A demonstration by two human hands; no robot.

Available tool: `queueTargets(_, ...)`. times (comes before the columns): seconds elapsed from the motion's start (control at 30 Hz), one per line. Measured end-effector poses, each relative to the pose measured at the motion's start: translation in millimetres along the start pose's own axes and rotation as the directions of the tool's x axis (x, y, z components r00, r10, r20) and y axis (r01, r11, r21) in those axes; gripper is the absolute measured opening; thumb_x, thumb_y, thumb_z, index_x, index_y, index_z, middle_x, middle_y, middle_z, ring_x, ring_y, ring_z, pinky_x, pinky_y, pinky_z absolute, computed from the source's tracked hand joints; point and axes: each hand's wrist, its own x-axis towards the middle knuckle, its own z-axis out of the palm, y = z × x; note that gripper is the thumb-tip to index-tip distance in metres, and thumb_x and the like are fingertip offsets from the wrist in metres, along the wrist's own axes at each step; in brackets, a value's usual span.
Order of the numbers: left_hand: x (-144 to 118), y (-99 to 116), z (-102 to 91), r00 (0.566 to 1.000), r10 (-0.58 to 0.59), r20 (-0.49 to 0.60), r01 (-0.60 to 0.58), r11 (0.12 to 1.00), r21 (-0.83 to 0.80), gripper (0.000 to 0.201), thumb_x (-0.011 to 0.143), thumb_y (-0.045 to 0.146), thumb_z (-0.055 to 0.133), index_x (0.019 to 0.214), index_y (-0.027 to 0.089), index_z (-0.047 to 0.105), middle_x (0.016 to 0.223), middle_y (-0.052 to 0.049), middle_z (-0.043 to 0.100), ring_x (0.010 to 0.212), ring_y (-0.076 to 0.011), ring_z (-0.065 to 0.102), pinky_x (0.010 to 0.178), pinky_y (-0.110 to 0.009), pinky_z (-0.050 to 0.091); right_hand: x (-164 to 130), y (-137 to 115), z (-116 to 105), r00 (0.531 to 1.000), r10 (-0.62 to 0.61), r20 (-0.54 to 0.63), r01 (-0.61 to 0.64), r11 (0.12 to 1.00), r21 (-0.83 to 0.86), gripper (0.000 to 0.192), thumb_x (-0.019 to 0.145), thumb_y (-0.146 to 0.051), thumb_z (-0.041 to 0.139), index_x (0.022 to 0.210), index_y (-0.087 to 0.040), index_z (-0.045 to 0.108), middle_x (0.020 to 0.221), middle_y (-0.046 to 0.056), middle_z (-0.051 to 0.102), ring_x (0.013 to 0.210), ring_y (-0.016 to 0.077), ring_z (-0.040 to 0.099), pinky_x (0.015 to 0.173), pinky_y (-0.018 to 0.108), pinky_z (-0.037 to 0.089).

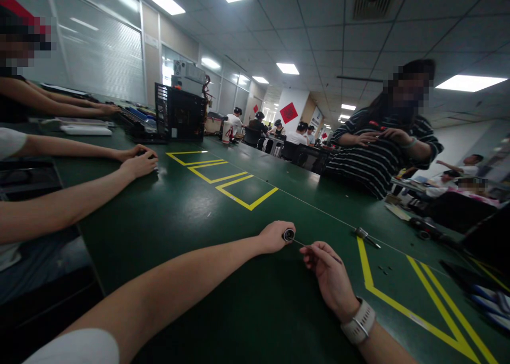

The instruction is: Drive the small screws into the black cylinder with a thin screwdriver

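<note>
My left hand point(275, 237) is wrapped round a small dark cylindrical part point(288, 235). The round end of that part, with a pale ring, faces me. A thin metal tool point(298, 242) is pinched in the fingers of my right hand point(326, 268). Its tip reaches the round end of the cylinder; whether it goes inside I cannot tell. Both hands are just above the green table point(223, 300). To the right lies a grey cylindrical piece with a narrow shaft point(366, 236). Several tiny dark bits point(384, 270) are scattered near it.
A co-worker's hands point(139, 161) work at the left on a small dark item. Yellow tape outlines point(251, 191) mark the table. A black computer case point(181, 111) stands at the far left. Across the table stands a person in a striped top point(366, 154). Cables and dark gear point(426, 228) lie at right.
</note>
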Motion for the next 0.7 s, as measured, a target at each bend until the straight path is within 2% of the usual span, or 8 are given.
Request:
queueTargets(0.4,0.5,-0.2,0.9,1.0,0.013,-0.024,-0.012,1.0,0.007,0.006,0.071,0.018,0.058,0.077,0.017,0.058,0.074,0.002,0.059,0.068,-0.0107,0.051,0.062,-0.021,0.037,0.4,0.1,0.5,1.0,-0.004,0.006,0.005,1.0,-0.004,0.009,0.075,-0.028,0.062,0.074,-0.02,0.057,0.075,0.002,0.067,0.066,0.0149,0.053,0.061,0.028,0.038)
queueTargets(0.7,-0.1,0.5,0.0,1.0,-0.021,-0.016,0.021,1.0,0.02,0.007,0.072,0.019,0.057,0.079,0.017,0.058,0.075,0.002,0.059,0.069,-0.0111,0.051,0.065,-0.021,0.038,2.1,2.2,-2.9,1.0,-0.022,0.019,0.022,1.0,-0.013,0.009,0.075,-0.028,0.061,0.074,-0.02,0.057,0.074,0.002,0.066,0.066,0.0153,0.053,0.061,0.028,0.039)
